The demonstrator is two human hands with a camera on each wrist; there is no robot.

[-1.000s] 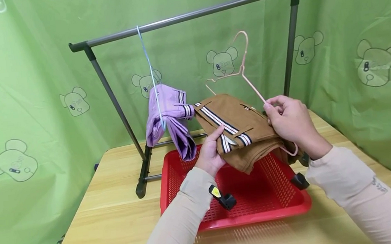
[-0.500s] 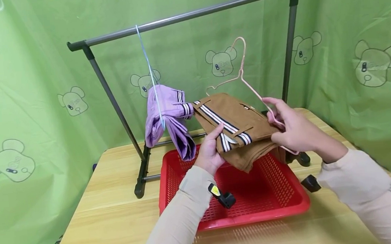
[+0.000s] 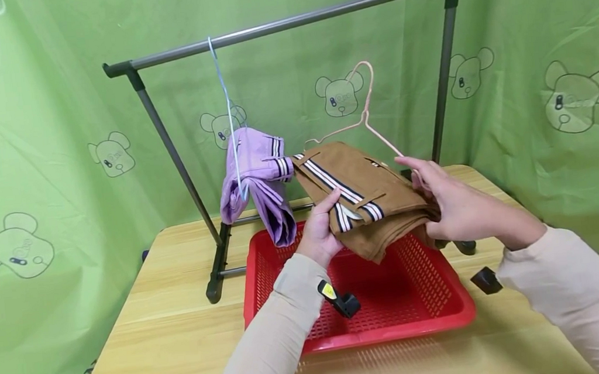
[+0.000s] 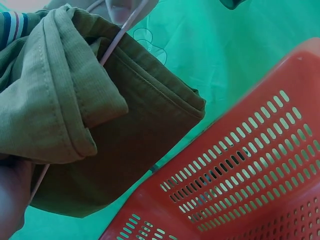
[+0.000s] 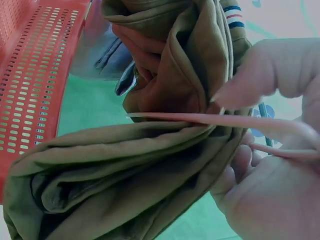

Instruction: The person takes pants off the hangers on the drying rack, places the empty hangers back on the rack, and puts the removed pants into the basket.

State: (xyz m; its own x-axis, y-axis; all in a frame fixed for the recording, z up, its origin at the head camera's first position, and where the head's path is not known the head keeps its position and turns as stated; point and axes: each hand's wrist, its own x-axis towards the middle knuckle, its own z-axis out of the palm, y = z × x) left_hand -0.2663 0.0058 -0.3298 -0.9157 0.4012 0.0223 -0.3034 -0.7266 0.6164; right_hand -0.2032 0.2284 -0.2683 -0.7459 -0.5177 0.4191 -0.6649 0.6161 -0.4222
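Brown trousers (image 3: 354, 177) with a striped waistband are folded over a pink hanger (image 3: 365, 114), held above the red basket. My left hand (image 3: 318, 238) grips their waistband end, thumb on top. At the opposite edge, my right hand (image 3: 454, 204) has thumb and fingers on either side of the folded cloth. In the right wrist view, the hanger (image 5: 175, 118) runs through the fold and its end lies within that hand. The left wrist view shows the trouser legs (image 4: 135, 125) hanging down, with the hanger (image 4: 122, 32) crossing them. Cloth hides the hanger's lower bar in the head view.
A grey clothes rack (image 3: 297, 20) stands behind on the wooden table (image 3: 158, 333). Purple trousers (image 3: 255, 155) hang at its left from a blue hanger (image 3: 231, 122). Below my hands is the red basket (image 3: 390, 333). Green curtain (image 3: 539, 150) surrounds the table.
My right hand has left the hanger's sloping arm and moved down onto the trousers' right edge. The pink hanger has dropped slightly and shifted left. My left hand keeps its grip.
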